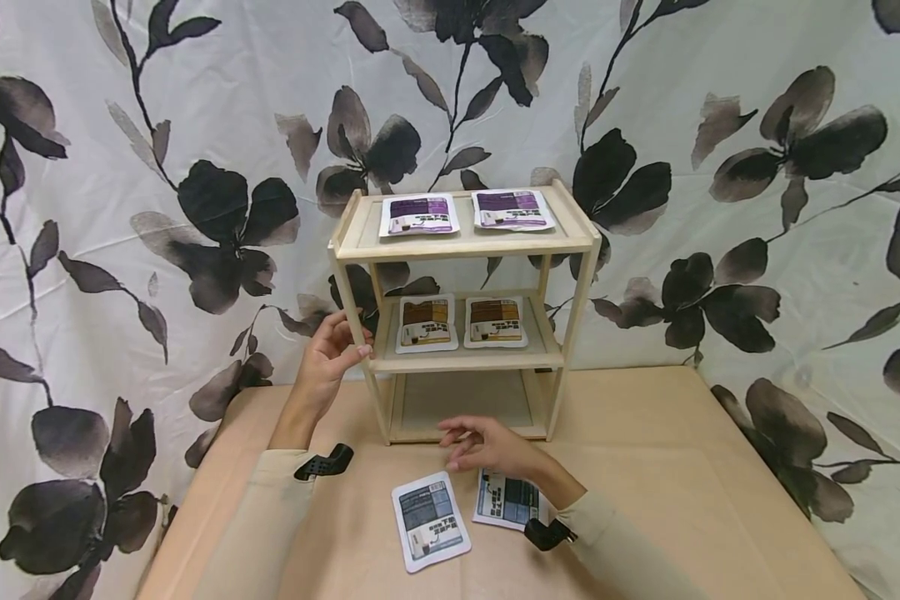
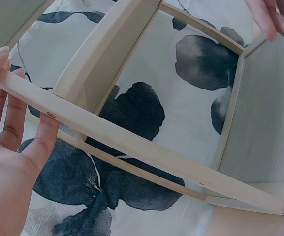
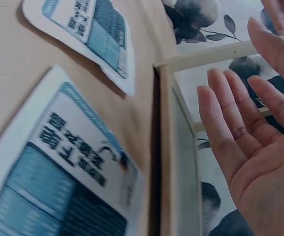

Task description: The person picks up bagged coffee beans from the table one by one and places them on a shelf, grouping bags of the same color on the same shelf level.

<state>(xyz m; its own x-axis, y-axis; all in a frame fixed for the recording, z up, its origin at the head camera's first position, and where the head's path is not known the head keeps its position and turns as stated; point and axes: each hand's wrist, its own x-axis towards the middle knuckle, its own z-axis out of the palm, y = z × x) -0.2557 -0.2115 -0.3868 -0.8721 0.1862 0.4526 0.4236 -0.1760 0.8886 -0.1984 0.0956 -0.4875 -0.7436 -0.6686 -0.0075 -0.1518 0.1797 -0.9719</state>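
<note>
A three-tier wooden shelf (image 1: pixel 465 242) stands at the back of the table. My left hand (image 1: pixel 347 340) grips its front left post at the middle tier; in the left wrist view the fingers (image 2: pixel 9 118) lie behind the rail (image 2: pixel 132 143). My right hand (image 1: pixel 480 443) hovers with relaxed fingers, holding nothing, just before the bare bottom tier and above one of two blue packets (image 1: pixel 504 500) lying flat on the table. The other blue packet (image 1: pixel 430 522) lies to its left. Both blue packets (image 3: pixel 87 34) (image 3: pixel 58 187) show beside my open palm (image 3: pixel 250 152).
Two purple packets (image 1: pixel 418 214) (image 1: pixel 512 208) lie on the top tier, two brown ones (image 1: pixel 425 323) (image 1: pixel 495 321) on the middle tier. The tan table (image 1: pixel 645 467) extends right of the shelf. A floral cloth (image 1: pixel 120 167) hangs close behind and around.
</note>
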